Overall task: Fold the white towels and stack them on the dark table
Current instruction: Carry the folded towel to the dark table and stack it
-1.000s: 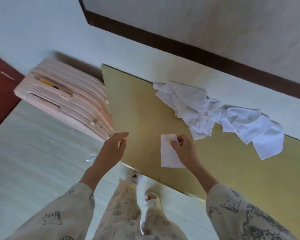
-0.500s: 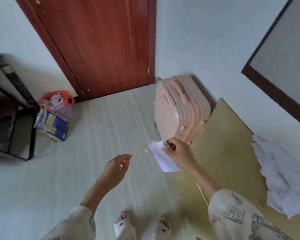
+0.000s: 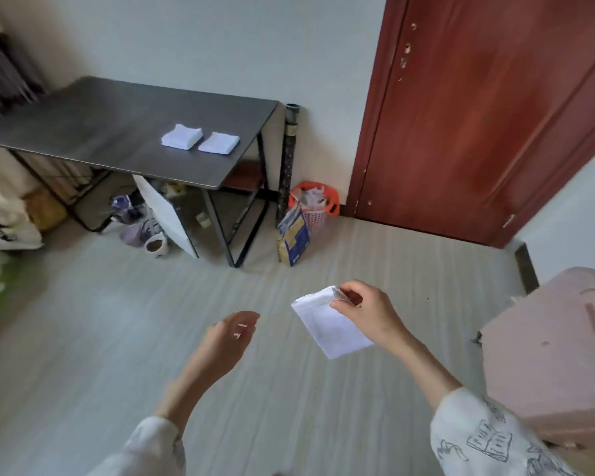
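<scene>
My right hand (image 3: 370, 312) pinches a folded white towel (image 3: 328, 326) by its upper corner, held in the air over the floor. To its left my left hand (image 3: 232, 338) hangs free, its fingers loosely curled around nothing. The dark table (image 3: 93, 132) stands at the upper left against the wall. Two folded white towels lie side by side near its right end: the left towel stack (image 3: 182, 135) looks thicker, the right towel (image 3: 219, 143) flatter. The pile of unfolded towels is out of view.
A red-brown door (image 3: 478, 115) fills the upper right. A pink suitcase (image 3: 557, 355) stands at the right edge. Under and beside the table sit a white board (image 3: 167, 218), shoes (image 3: 148, 231), a blue-yellow bag (image 3: 292, 238), an orange basket (image 3: 315, 204) and a dark tube (image 3: 289, 159). Pale floor (image 3: 83, 338) spreads between me and the table.
The view has swung left from the yellow surface with the towel pile, past the suitcase and door, to the dark table. My right hand lifted the folded towel off the yellow surface.
</scene>
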A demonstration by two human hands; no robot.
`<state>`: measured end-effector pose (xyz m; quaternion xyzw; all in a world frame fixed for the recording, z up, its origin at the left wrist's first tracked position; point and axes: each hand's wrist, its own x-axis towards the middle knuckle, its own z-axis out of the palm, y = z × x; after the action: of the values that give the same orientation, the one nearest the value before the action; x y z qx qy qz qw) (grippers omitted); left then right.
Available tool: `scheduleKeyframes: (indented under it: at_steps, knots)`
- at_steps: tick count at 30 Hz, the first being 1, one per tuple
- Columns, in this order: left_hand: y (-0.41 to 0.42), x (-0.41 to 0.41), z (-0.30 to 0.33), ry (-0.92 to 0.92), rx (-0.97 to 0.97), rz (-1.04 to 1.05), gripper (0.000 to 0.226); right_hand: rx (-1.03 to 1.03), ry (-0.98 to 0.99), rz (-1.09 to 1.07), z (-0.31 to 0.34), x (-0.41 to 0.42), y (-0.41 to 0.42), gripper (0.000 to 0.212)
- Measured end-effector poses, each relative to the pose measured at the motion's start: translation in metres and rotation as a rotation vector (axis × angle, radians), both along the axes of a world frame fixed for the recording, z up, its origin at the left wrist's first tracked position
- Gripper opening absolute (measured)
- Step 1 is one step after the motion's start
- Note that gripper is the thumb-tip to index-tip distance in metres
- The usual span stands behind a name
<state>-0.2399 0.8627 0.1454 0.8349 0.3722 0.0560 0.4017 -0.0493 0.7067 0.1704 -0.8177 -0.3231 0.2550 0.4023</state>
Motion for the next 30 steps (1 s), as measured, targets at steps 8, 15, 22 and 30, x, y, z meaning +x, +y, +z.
scheduleKeyframes:
  at_steps: [8, 15, 22, 30]
  knots:
    - [0.146, -0.016, -0.002, -0.015, -0.008, 0.121, 0.02, 0.054, -0.004, 0.173, 0.007, 0.008, 0.172, 0.009]
    - [0.274, 0.032, -0.022, 0.114, 0.029, 0.052, 0.028, 0.031, -0.008, 0.311, -0.007, 0.064, 0.315, 0.01]
    - [0.411, 0.119, 0.006, 0.05, 0.067, 0.004, 0.058, 0.024, -0.02, 0.422, 0.005, 0.127, 0.459, 0.025]
    - [0.526, 0.211, 0.021, 0.008, -0.055, -0.144, 0.032, 0.01, 0.038, 0.49, 0.007, 0.183, 0.578, 0.006]
